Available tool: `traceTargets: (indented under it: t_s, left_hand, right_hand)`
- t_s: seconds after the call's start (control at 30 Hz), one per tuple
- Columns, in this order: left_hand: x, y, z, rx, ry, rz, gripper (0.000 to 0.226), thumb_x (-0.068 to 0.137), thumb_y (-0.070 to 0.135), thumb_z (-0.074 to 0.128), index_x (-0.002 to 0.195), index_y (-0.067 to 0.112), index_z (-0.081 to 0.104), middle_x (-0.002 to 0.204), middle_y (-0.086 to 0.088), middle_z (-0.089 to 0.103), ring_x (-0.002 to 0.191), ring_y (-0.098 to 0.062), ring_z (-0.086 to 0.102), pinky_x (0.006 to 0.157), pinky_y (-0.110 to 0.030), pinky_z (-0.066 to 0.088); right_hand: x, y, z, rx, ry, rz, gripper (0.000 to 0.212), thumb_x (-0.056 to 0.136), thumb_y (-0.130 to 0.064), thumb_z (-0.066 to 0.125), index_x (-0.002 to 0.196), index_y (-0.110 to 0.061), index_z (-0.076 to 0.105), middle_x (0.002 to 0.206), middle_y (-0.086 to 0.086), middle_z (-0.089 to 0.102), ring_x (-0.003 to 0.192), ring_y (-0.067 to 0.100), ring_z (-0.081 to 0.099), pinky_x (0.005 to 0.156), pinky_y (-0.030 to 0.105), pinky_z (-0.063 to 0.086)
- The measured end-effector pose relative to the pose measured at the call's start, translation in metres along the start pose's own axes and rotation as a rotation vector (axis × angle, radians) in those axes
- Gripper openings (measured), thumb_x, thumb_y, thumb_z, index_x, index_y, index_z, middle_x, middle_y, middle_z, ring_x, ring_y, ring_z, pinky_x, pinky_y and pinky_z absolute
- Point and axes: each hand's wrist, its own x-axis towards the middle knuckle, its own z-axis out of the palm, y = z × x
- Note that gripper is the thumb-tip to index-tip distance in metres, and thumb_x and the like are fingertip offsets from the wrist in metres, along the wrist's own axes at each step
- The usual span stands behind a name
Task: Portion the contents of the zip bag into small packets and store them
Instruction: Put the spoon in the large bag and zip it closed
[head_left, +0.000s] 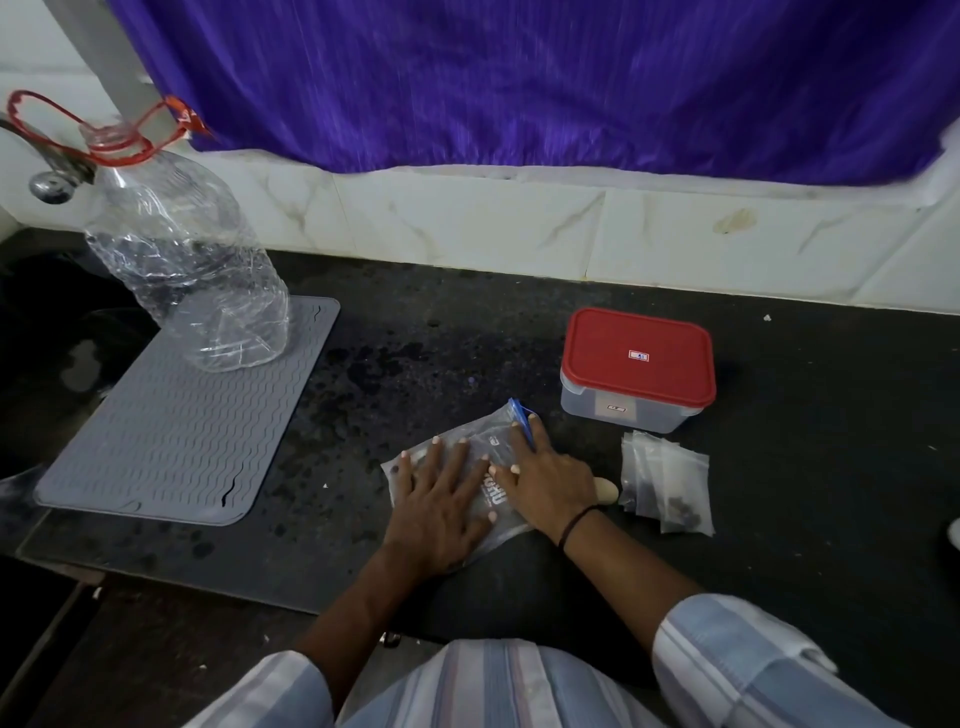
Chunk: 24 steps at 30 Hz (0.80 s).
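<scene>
Zip bag (485, 457) is lying flat on the black table (415, 353), just in front of and to the left of the red-lidded container (638, 366), blue zip edge pointing toward the container. Both hands are pressing it down: left hand (441, 501) is resting palm-down on the bag's left half with fingers (435, 457) straight and spread, not gripping anything; right hand (548, 480) is lying flat on the bag's right half, fingers extended, index reaching up along the blue zip strip. Black band is sitting on the right wrist. Small clear packets (667, 486) are lying in a loose overlapping pile directly in front of the container, just right of the right hand, apart from the bag; some are showing dark bits inside. A pale rounded object (607, 490) is poking out between the right hand and the packets, can't tell what it is. Container is sitting lid-on, upright, clear body. Well to the left of the container a grey ribbed mat (171, 431) is lying on the table, with a large clear plastic bottle (182, 249) standing on its far corner, red ring and handle at the neck, no cap. Behind the container, a marbled tile wall and a purple curtain (519, 78) are hanging above it. Striped sleeves are showing at the near edge.
</scene>
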Motion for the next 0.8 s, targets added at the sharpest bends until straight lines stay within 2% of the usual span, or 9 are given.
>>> traceTargets:
  t_s: [0.1, 0.13, 0.2, 0.3, 0.4, 0.5, 0.57, 0.63, 0.8]
  left_hand:
    - [0.003, -0.005, -0.007, -0.033, -0.093, 0.028, 0.102, 0.075, 0.091, 0.003, 0.159, 0.033, 0.009, 0.163, 0.001, -0.01, 0.15, -0.033, -0.013, 0.117, -0.061, -0.009]
    - [0.003, -0.007, -0.009, -0.057, -0.095, 0.032, 0.105, 0.074, 0.093, 0.006, 0.159, 0.032, 0.012, 0.165, 0.0, -0.006, 0.151, -0.032, -0.01, 0.119, -0.06, -0.005]
    - [-0.001, -0.012, -0.013, -0.163, 0.011, 0.0, 0.091, 0.085, 0.084, 0.025, 0.153, 0.024, 0.035, 0.163, -0.007, 0.025, 0.152, -0.031, 0.017, 0.121, -0.057, 0.016]
    - [-0.01, -0.03, -0.011, -0.251, 0.34, -0.241, 0.052, 0.093, 0.044, 0.046, 0.129, 0.009, 0.062, 0.136, -0.015, 0.059, 0.129, -0.033, 0.052, 0.108, -0.048, 0.039]
    - [-0.012, -0.049, -0.014, -0.295, 0.296, -0.538, 0.046, 0.084, 0.037, 0.048, 0.107, 0.002, 0.066, 0.106, -0.021, 0.067, 0.096, -0.04, 0.061, 0.087, -0.046, 0.045]
    - [-0.011, -0.055, -0.021, -0.412, 0.297, -0.517, 0.023, 0.082, 0.027, 0.059, 0.078, 0.005, 0.064, 0.077, -0.014, 0.065, 0.073, -0.035, 0.062, 0.069, -0.039, 0.045]
    - [-0.009, -0.049, -0.032, -0.611, 0.338, -0.517, 0.015, 0.088, 0.019, 0.065, 0.082, 0.006, 0.061, 0.074, -0.004, 0.062, 0.067, -0.025, 0.059, 0.061, -0.032, 0.042]
    - [-0.007, -0.041, -0.039, -0.842, 0.32, -0.644, 0.015, 0.093, 0.02, 0.064, 0.091, 0.008, 0.056, 0.076, -0.001, 0.059, 0.067, -0.018, 0.055, 0.059, -0.032, 0.044]
    - [-0.004, -0.025, -0.031, -1.398, 0.335, -0.846, 0.025, 0.094, 0.02, 0.066, 0.109, 0.008, 0.05, 0.093, -0.013, 0.066, 0.076, -0.027, 0.064, 0.065, -0.044, 0.057]
  right_hand:
    - [0.0, -0.002, 0.002, 0.013, -0.045, 0.03, 0.07, 0.097, -0.061, 0.031, 0.155, -0.026, 0.013, 0.165, 0.005, -0.003, 0.111, 0.033, 0.062, 0.086, 0.041, 0.048]
    - [0.0, -0.002, 0.002, 0.009, -0.04, 0.035, 0.071, 0.098, -0.061, 0.03, 0.156, -0.025, 0.012, 0.165, 0.006, -0.004, 0.111, 0.032, 0.062, 0.085, 0.041, 0.048]
    - [-0.002, -0.003, 0.003, -0.004, -0.002, 0.028, 0.072, 0.098, -0.062, 0.03, 0.155, -0.021, 0.016, 0.165, 0.009, -0.001, 0.104, 0.031, 0.065, 0.079, 0.038, 0.05]
    - [-0.014, -0.004, -0.002, -0.069, 0.159, -0.035, 0.066, 0.096, -0.058, 0.039, 0.147, -0.016, 0.035, 0.159, 0.016, 0.022, 0.082, 0.027, 0.07, 0.062, 0.032, 0.052]
    - [-0.029, 0.001, -0.01, -0.04, 0.164, 0.036, 0.06, 0.096, -0.044, 0.05, 0.145, -0.015, 0.031, 0.147, 0.017, 0.031, 0.082, 0.026, 0.069, 0.064, 0.035, 0.055]
    - [-0.038, 0.011, -0.011, -0.014, 0.124, 0.185, 0.057, 0.097, -0.035, 0.053, 0.143, -0.01, 0.029, 0.134, 0.016, 0.042, 0.088, 0.025, 0.067, 0.068, 0.034, 0.056]
    - [-0.041, 0.019, -0.009, -0.022, 0.071, 0.268, 0.048, 0.098, -0.031, 0.052, 0.136, -0.007, 0.037, 0.127, 0.014, 0.052, 0.096, 0.024, 0.066, 0.071, 0.032, 0.052]
    - [-0.045, 0.023, -0.008, -0.04, 0.026, 0.298, 0.043, 0.098, -0.031, 0.051, 0.132, -0.006, 0.043, 0.124, 0.012, 0.059, 0.1, 0.024, 0.066, 0.077, 0.034, 0.053]
    - [-0.061, 0.013, -0.029, -0.02, 0.094, 0.175, 0.038, 0.099, -0.039, 0.048, 0.127, -0.014, 0.042, 0.117, 0.008, 0.06, 0.094, 0.024, 0.067, 0.076, 0.039, 0.056]
